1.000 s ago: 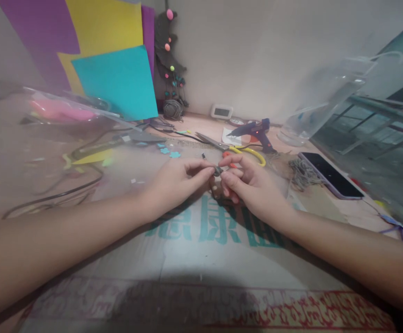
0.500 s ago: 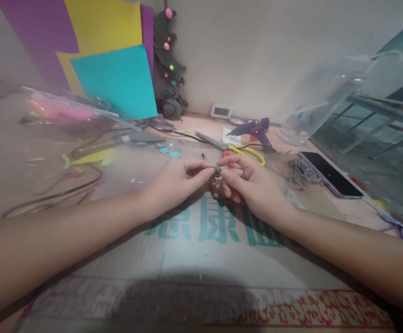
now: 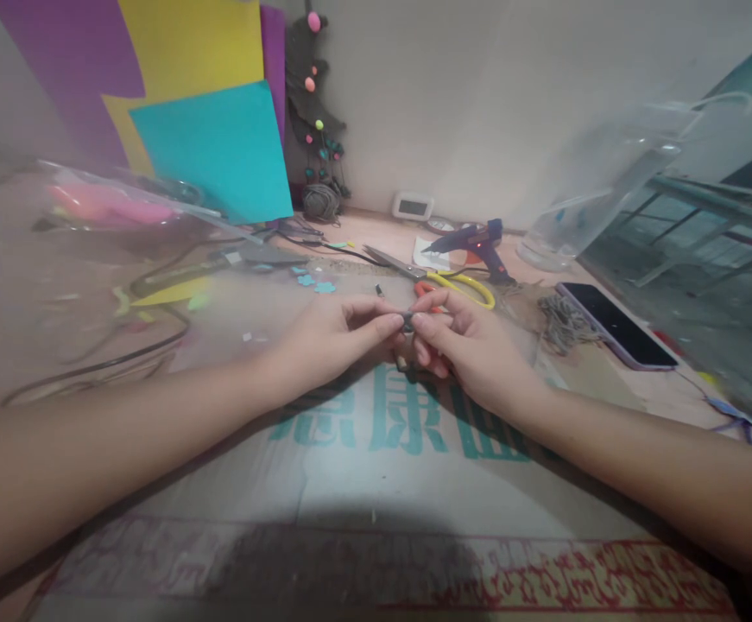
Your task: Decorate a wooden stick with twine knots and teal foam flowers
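Observation:
A small dark grey piece [image 3: 407, 322] is held between the fingertips of both hands over the middle of the table. My left hand [image 3: 350, 333] pinches its left side with thumb and forefinger. From the right, my right hand [image 3: 463, 341] grips it with thumb and forefinger, its other fingers curled below. Most of the piece is hidden by the fingertips. Just beyond the hands lie scissors with yellow handles [image 3: 463, 288] and a red-orange handle [image 3: 426, 292] of something partly covered.
A dark glue gun [image 3: 472, 242] stands behind the scissors. Right of my right hand are grey cord [image 3: 566, 324] and a phone [image 3: 615, 324]. Blue paper flowers [image 3: 325, 288], a black cable [image 3: 104, 364] and a plastic bag [image 3: 110, 203] lie left. A clear jug [image 3: 570, 207] stands back right.
The fingertips have drawn closer together around the grey piece, and less of it shows. My right forefinger has come down slightly toward it.

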Demonstrator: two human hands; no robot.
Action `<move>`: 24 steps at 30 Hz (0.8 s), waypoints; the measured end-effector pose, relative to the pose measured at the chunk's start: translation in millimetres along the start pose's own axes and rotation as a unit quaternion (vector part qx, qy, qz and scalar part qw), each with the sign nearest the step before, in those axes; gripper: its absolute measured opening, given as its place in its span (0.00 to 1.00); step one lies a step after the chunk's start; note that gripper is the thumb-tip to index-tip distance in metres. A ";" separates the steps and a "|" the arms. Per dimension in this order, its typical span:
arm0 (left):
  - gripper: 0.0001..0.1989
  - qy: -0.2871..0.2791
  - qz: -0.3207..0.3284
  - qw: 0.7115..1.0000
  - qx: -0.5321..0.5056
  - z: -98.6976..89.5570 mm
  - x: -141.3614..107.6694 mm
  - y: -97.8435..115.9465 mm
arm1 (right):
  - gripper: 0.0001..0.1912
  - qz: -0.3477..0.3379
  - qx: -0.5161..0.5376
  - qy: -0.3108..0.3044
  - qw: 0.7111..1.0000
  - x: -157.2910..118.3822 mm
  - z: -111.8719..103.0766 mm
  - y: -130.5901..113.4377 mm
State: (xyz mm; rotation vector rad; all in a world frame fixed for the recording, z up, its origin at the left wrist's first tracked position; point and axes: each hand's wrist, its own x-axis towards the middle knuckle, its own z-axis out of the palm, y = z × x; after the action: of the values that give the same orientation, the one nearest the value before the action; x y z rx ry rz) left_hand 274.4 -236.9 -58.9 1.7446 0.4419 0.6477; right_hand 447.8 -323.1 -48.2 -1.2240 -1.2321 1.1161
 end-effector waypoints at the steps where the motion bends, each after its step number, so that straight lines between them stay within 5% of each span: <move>1: 0.13 0.001 -0.001 1.000 -0.006 -0.3 0.4 -0.9 | 0.14 -0.001 -0.002 0.003 1.000 0.0 0.1 -0.3; 12: 0.12 0.033 -0.020 0.997 -0.064 0.5 2.5 -3.1 | 0.11 -0.007 -0.019 0.009 1.000 0.1 1.1 -2.1; 24: 0.16 0.035 -0.011 0.998 0.058 -1.2 -0.3 6.3 | 0.11 -0.011 -0.083 0.007 0.996 -0.9 3.9 -4.7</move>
State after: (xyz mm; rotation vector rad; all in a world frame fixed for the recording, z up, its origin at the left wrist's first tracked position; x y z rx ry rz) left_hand 273.2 -237.8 -52.6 1.8280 0.5562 0.6799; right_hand 443.6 -324.0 -43.6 -1.3369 -1.3465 1.0023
